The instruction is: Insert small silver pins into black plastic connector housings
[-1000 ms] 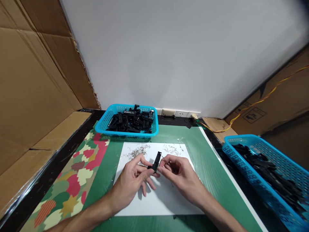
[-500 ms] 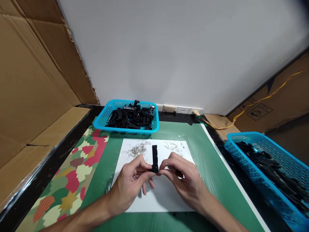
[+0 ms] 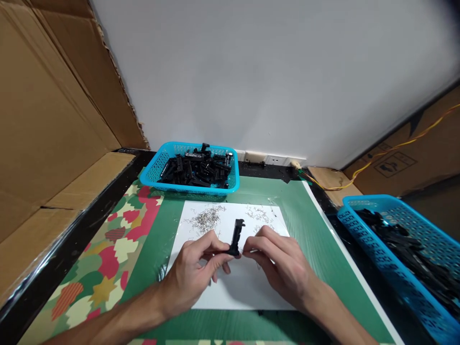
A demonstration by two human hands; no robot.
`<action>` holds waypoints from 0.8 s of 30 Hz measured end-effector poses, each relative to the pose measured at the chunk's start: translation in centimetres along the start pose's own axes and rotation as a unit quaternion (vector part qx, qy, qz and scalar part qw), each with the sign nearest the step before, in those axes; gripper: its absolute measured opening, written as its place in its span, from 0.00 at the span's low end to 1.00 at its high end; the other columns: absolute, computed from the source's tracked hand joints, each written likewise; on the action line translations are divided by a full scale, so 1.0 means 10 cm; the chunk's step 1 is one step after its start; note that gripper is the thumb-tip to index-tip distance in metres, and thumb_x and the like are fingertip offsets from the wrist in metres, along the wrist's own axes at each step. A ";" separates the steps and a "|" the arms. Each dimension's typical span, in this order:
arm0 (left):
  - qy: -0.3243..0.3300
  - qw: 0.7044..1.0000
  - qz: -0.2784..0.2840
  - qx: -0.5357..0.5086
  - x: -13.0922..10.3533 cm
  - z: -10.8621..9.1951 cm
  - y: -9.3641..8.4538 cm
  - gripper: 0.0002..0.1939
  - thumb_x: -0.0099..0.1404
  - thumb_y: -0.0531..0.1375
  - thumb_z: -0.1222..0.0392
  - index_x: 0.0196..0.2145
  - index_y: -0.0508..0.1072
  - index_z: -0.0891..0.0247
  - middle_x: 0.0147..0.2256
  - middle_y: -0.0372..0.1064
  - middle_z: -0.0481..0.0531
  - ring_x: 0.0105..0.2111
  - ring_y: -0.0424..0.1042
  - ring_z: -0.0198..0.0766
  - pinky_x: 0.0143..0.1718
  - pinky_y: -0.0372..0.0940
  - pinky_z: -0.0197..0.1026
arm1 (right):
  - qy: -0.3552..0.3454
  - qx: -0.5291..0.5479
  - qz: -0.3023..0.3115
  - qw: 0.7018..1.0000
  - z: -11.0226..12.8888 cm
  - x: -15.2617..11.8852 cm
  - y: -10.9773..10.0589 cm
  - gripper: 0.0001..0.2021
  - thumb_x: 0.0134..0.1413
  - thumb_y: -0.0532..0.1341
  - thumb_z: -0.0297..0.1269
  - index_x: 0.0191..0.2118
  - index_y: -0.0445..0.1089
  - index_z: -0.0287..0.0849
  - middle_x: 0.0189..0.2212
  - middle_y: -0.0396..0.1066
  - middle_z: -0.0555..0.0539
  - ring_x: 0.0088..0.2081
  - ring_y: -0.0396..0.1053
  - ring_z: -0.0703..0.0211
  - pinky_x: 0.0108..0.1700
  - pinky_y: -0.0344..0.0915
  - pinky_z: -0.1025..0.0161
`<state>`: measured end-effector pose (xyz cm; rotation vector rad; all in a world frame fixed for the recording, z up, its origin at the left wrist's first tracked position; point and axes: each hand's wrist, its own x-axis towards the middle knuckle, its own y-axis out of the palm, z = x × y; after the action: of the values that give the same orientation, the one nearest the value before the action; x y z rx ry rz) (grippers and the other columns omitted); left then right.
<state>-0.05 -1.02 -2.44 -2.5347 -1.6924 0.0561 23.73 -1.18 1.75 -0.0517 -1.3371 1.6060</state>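
Note:
A black plastic part [image 3: 236,235] stands upright, slightly tilted, above the white sheet, with a small hook at its top end. My left hand [image 3: 197,263] pinches its lower end between thumb and forefinger. Just right of that end is my right hand [image 3: 282,266], its thumb and fingertips pressed together. Whatever those fingertips hold, if anything, is too small to make out. On the white sheet [image 3: 244,292] lies a dense pile of tiny metal wire pieces [image 3: 206,219] at the back left. Looser wire pieces [image 3: 259,213] are scattered at the back right.
A blue basket [image 3: 190,189] of black plastic parts stands at the back by the wall. Another blue basket [image 3: 381,249] with dark parts is at the right. Cardboard [image 3: 53,120] walls the left side. Sockets and a yellow cable [image 3: 345,184] run behind.
The black part has been turned, now showing its narrower, hooked profile and leaning right. Both hands sit slightly farther right in view, the right fingertips still close beside it.

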 end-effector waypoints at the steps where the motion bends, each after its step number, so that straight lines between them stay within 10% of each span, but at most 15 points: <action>1: -0.001 1.000 0.004 -0.002 0.00 0.00 0.00 0.12 0.74 0.66 0.50 0.38 0.74 0.62 0.29 0.79 0.50 0.22 0.74 0.33 0.24 0.70 0.35 | 0.004 0.007 -0.003 1.000 0.00 0.00 0.00 0.11 0.78 0.54 0.31 0.42 0.71 0.42 0.31 0.69 0.49 0.28 0.64 0.62 0.30 0.58 0.65; 24: 0.010 1.000 -0.010 0.025 -0.04 0.07 0.00 0.11 0.73 0.67 0.51 0.38 0.76 0.61 0.27 0.78 0.50 0.22 0.73 0.34 0.24 0.70 0.36 | 0.004 0.005 0.021 1.000 0.02 -0.02 -0.02 0.14 0.78 0.50 0.29 0.44 0.72 0.42 0.31 0.65 0.49 0.29 0.62 0.62 0.28 0.56 0.64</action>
<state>-0.32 -1.37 -3.13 -2.4736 -1.6854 0.0704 23.81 -1.50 1.93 -0.0802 -1.3303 1.6470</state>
